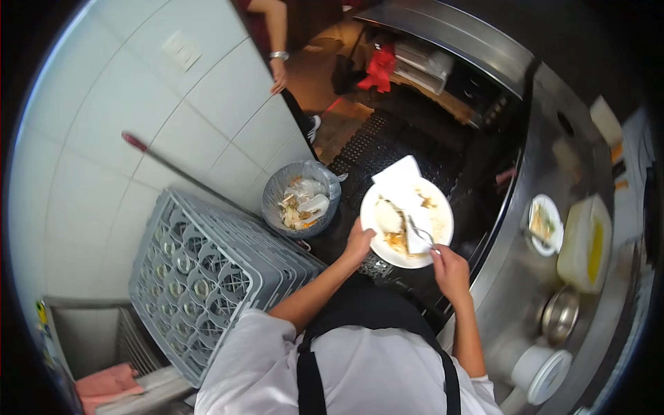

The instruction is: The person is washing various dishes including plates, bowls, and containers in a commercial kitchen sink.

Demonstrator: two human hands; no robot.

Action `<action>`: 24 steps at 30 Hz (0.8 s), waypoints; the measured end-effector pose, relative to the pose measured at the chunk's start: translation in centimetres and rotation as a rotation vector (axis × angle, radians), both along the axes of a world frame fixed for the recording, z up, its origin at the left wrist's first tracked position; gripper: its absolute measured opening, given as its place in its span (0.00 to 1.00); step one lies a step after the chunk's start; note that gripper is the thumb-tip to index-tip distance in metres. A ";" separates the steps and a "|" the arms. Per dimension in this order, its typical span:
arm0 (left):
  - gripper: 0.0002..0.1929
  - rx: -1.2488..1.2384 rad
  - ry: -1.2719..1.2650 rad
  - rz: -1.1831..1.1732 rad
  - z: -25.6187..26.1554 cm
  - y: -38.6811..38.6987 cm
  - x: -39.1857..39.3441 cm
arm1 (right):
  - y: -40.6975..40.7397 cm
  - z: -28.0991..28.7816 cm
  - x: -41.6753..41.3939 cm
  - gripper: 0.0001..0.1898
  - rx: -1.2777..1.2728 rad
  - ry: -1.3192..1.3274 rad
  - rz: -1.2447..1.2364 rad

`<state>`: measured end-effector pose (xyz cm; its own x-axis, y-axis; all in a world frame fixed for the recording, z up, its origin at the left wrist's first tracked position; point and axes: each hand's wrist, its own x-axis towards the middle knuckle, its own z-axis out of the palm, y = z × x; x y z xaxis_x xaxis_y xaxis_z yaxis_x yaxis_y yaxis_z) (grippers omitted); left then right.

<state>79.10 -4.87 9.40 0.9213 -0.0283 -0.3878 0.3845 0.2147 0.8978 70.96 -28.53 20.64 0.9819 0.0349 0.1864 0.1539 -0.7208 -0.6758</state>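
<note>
My left hand [359, 243] grips the left rim of a white plate [441, 207] bearing food remains and crumpled white paper napkins [398, 172]. At the plate's lower right, my right hand [451, 271] holds a metal fork [423, 233], its head lying over the napkin; whether these fingers also touch the rim cannot be told. Left of the plate, on the floor, stands a waste bin [267, 199] lined with a translucent bag, with food scraps and plastic inside.
Grey glass racks [249, 259] are stacked at left beside a long red-handled pole [181, 171]. The steel counter [487, 306] at right bears a small plate [554, 244], a plastic container [570, 249], a metal bowl [561, 314] and a white tub [534, 363]. Another person's hand [278, 77] rests by the wall edge.
</note>
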 end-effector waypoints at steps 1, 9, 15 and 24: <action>0.33 -0.050 -0.036 0.107 -0.4 1.0 0.1 | 1.1 -0.6 2.6 0.10 -0.060 0.036 0.068; 0.30 -0.143 0.115 0.753 -3.8 7.0 1.9 | 12.4 -6.5 17.5 0.11 -0.390 0.144 0.717; 0.26 0.050 0.341 0.989 -6.9 11.1 2.7 | 20.9 -12.6 24.5 0.10 -0.397 0.035 1.205; 0.26 0.199 0.544 1.240 -11.2 14.5 4.7 | 32.4 -29.1 32.3 0.09 -0.667 0.082 1.481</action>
